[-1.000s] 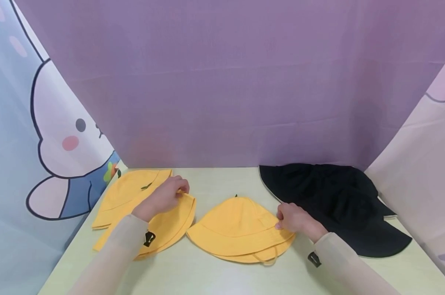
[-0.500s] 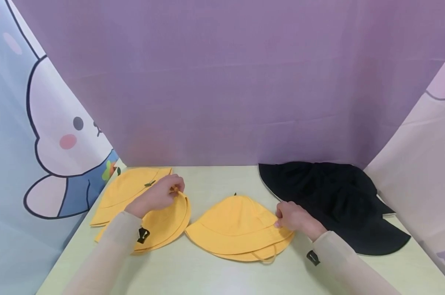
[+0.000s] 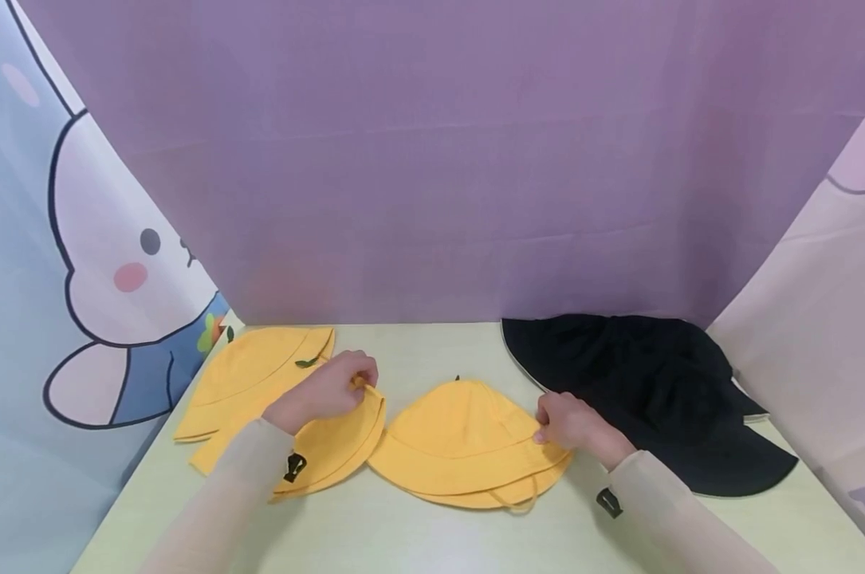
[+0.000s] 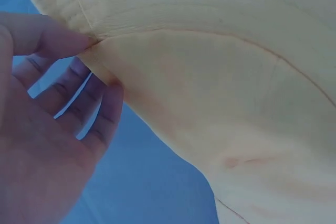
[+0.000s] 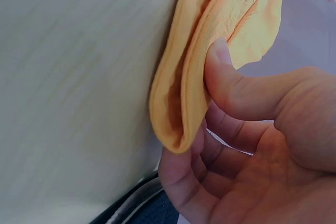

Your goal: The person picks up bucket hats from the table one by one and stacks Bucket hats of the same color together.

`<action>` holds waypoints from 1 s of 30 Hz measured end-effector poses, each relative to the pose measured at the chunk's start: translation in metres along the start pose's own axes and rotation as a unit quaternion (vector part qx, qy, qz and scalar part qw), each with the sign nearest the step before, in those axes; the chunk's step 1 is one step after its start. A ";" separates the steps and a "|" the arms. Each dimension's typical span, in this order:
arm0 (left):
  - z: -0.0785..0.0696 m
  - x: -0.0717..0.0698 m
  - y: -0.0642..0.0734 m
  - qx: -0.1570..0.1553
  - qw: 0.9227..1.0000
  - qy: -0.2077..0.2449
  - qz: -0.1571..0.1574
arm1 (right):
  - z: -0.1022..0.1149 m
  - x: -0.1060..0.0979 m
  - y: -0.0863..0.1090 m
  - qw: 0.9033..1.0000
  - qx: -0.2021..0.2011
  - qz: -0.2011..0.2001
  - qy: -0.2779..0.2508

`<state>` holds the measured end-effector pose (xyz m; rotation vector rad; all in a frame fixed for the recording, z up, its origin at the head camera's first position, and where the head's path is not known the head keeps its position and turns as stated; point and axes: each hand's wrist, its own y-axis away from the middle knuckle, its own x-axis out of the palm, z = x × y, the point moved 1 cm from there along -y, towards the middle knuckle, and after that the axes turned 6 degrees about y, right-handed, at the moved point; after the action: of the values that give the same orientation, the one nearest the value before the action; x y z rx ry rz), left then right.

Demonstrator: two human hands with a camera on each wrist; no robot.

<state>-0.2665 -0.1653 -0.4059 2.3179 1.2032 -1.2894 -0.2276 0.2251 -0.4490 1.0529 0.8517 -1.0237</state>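
My left hand [image 3: 328, 387] pinches the upper right edge of a yellow bucket hat [image 3: 342, 434], folded flat. In the left wrist view the thumb and fingertips [image 4: 79, 43] hold a corner of its brim, where the fabric looks pale. My right hand [image 3: 572, 422] pinches the right brim corner of another flat yellow bucket hat [image 3: 454, 446], which lies mid-table with a thin chin cord at its lower edge. The right wrist view shows that brim [image 5: 194, 87] doubled between thumb and fingers. The left-held hat's brim meets the left tip of the middle hat.
A third yellow bucket hat [image 3: 241, 371] lies at the back left, partly under the left-held one, with a small green leaf. Black hats [image 3: 640, 399] are spread at the right, behind my right hand. A purple cloth [image 3: 446, 159] hangs behind the pale table [image 3: 432, 550].
My left hand shifts a little left and up with its yellow hat, then back right towards the middle hat. The right hand keeps its grip in nearly the same place.
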 end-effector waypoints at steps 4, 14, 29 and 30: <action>-0.006 0.011 -0.003 0.001 1.000 -0.009 0.024 | 0.001 0.001 0.002 1.000 0.002 0.000 -0.006; -0.026 0.042 -0.010 0.012 0.997 -0.041 0.066 | 0.008 0.000 0.006 1.000 0.004 -0.006 0.014; -0.026 0.047 0.003 -0.058 0.994 -0.074 0.053 | 0.044 -0.016 0.016 0.996 -0.035 -0.061 0.056; -0.024 0.045 0.005 -0.061 0.994 -0.077 0.047 | 0.049 -0.016 0.015 0.995 -0.047 -0.068 0.054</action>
<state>-0.2363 -0.1309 -0.4280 2.1211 1.0782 -1.2973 -0.2147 0.1849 -0.4163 0.9882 1.0623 -1.0370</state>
